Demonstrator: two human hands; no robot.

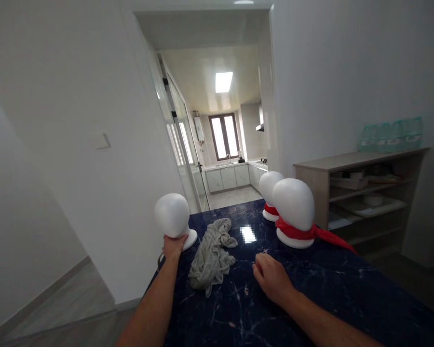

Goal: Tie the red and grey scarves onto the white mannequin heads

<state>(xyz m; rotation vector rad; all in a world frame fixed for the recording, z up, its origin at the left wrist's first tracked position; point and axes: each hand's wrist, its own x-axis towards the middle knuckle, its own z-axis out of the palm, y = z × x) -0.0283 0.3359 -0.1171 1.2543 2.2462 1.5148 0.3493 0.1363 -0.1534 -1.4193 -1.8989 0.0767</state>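
Left hand (174, 246) closed round neck of left head (171, 215), at left edge of table (224, 318); bulb sits directly above grip, fingertips hidden. Grey cloth (213, 258) crumpled on table between hands, near left, touching neither. Right hand (273, 279) curled in loose fist; cannot tell whether touching table. Beyond it, near head (294, 205) with red scarf (295, 232) round neck, far head (268, 185) behind.

Left hand (173, 245) partly hidden by dummy head (172, 214); table (217, 318) cut off.
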